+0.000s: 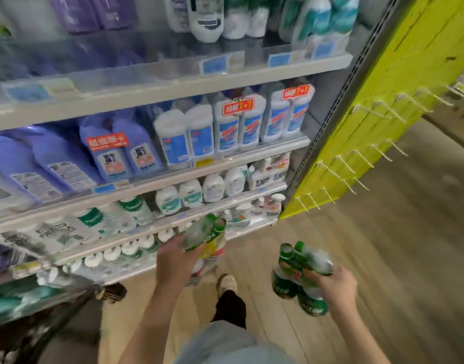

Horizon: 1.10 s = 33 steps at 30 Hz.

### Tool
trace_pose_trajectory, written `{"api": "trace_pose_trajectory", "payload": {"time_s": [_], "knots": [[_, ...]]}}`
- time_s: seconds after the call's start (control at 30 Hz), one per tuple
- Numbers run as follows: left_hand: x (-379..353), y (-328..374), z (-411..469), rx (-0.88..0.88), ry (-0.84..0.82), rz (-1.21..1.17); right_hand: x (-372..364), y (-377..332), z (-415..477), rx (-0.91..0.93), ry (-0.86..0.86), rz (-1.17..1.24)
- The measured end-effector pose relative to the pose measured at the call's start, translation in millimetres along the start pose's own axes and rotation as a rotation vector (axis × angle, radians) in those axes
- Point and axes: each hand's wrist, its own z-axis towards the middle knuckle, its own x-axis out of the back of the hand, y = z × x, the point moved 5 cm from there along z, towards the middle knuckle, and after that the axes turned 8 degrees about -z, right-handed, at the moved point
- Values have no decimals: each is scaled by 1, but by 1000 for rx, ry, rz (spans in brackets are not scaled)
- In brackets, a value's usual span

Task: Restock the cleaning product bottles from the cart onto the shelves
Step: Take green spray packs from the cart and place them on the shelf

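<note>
My left hand (177,260) grips a pack of clear bottles with green caps and a yellow-red label (208,239), held just in front of the lower shelves (173,224). My right hand (330,283) holds a second pack of green-labelled bottles (299,274) by its top, out over the floor to the right of the shelving. The shelves carry rows of white, blue and purple cleaning bottles (199,132). The picture is blurred by motion.
A yellow-green end panel (378,114) with white wire hooks stands at the right end of the shelving. A dark cart (54,324) sits at the lower left. Wooden floor (383,245) stretches to the right. My foot (227,283) is below the bottles.
</note>
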Motion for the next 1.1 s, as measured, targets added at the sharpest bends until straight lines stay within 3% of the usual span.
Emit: {"api": "trace_pose_trajectory", "payload": {"time_s": [0.17, 0.53, 0.73, 0.9, 1.0, 1.1], "knots": [[-59, 45, 55, -112, -83, 15, 24, -25, 48, -53, -1, 124], [-109, 170, 98, -177, -155, -227, 101, -122, 134, 212, 86, 458], [-111, 246, 83, -343, 60, -219, 150, -197, 177, 454, -34, 591], [-115, 310, 75, -374, 203, -554, 205, -261, 194, 680, -124, 687], [-107, 348, 64, -488, 322, -570, 228, -298, 196, 812, -179, 728], [-96, 384, 52, -586, 403, -440, 249, -328, 191, 925, -190, 775]]}}
